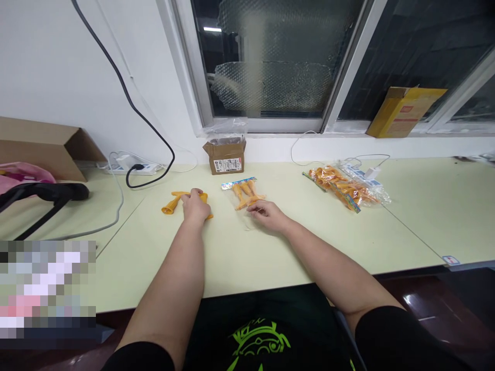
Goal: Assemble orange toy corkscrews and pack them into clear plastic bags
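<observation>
My left hand [195, 206] is closed over loose orange pieces on the table, its fingers curled down around one. Another orange piece [169, 208], tube-shaped with a flared open end, sticks out to the left of that hand. To the right lies a clear plastic bag [247, 222] with a shiny blue header strip [237, 183] at its far end. Several orange pieces [242, 195] with splayed ends are inside it. At the bag's near end my right hand [267, 214] is closed, thumb and fingers pinched on the plastic.
More bagged orange pieces [336, 185] lie at the right. A small labelled cardboard box [228, 157] stands by the wall. Power strips [150, 169] with cables, a big carton [38, 144] and a black-framed object [58, 191] are at the left. A yellow box [406, 112] leans on the window.
</observation>
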A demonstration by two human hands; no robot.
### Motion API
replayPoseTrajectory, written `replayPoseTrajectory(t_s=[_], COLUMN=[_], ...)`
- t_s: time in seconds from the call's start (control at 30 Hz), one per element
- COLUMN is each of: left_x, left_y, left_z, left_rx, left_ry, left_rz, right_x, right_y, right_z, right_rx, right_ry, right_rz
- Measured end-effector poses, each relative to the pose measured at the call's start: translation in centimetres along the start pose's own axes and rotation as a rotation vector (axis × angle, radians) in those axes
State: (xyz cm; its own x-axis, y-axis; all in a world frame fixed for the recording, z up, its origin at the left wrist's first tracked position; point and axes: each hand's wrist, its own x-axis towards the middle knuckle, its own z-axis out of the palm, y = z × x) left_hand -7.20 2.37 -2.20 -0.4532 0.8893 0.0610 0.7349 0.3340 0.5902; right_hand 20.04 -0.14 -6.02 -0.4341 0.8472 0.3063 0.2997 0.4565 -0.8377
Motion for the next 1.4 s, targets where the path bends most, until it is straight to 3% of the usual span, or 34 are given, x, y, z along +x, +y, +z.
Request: replayPoseTrajectory(t_s=[0.17, 0.4, 0.5, 0.63, 0.77, 0.93, 1.03, 1.2, 1.3, 1.4], left_x=[0.0, -0.6, -1.2, -2.3, -3.3, -4.4, -5.5, -7.6, -8.1, -7.8], left_y=[0.3, 1.7, 2.7, 3.8, 4.3, 4.5, 4.9, 5.9, 6.1, 6.1], left_z=[0.2, 1.1, 1.3, 0.9, 0.3, 0.2, 0.6, 1.6, 2.1, 2.4], left_rx=[-0.108, -0.738, -1.067, -1.288, -1.398, -1.373, -1.385, -1.489, -1.491, -1.470], left_ry=[-0.064, -0.123, -0.239, -0.430, -0.602, -0.801, -0.807, -0.676, -0.640, -0.614], left_rz=[0.047, -0.091, -0.125, -0.070, -0.032, 0.063, 0.109, 0.184, 0.212, 0.214], right_x=[-0.2, -0.1, 0.0, 0.0, -0.2, -0.8, -1.3, -1.5, -1.2, -1.0], right_y=[0.2, -0.1, -0.2, -0.2, -0.4, -1.0, -2.0, -3.9, -4.1, -3.6], right_z=[-0.5, 0.0, -0.2, -0.4, -1.2, -2.9, -3.2, -2.5, -2.1, -2.3], right_rx=[-0.158, -0.449, -0.457, -0.402, -0.318, -0.149, -0.053, -0.165, -0.275, -0.295], right_ry=[0.041, -0.096, -0.109, -0.097, -0.021, 0.176, 0.242, 0.255, 0.225, 0.276], right_rz=[-0.063, 0.028, -0.017, -0.069, -0.095, 0.063, -0.074, -0.403, -0.424, -0.388])
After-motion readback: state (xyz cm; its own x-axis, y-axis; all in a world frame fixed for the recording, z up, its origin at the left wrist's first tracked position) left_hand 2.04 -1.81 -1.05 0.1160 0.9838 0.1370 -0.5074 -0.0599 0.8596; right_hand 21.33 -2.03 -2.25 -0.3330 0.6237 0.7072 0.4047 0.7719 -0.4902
